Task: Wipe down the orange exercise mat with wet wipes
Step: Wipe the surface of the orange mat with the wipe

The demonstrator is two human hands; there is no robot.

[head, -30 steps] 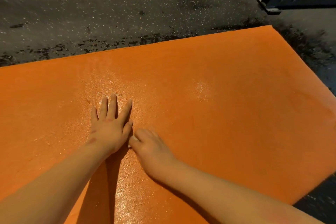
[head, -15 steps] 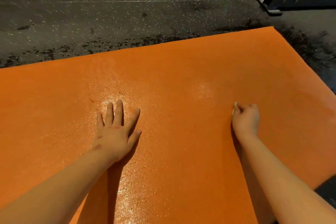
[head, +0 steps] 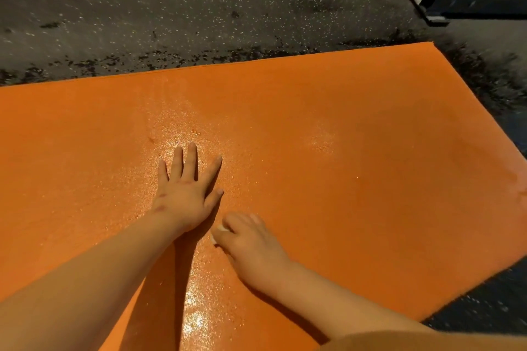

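Slippage is the main risk in the head view: the small crumpled white wet wipe [head: 218, 232], pinched under the curled fingers of the right hand [head: 251, 242], shows only a sliver and could roll out of that grip, while the left hand [head: 185, 194], pressed flat with fingers spread, could skid on the glistening wet streak beneath it. Spread on the dark speckled floor [head: 199, 8], the flat orange foam exercise mat [head: 356, 179] shines damp across its middle and looks duller, probably unwiped, toward its right edge.
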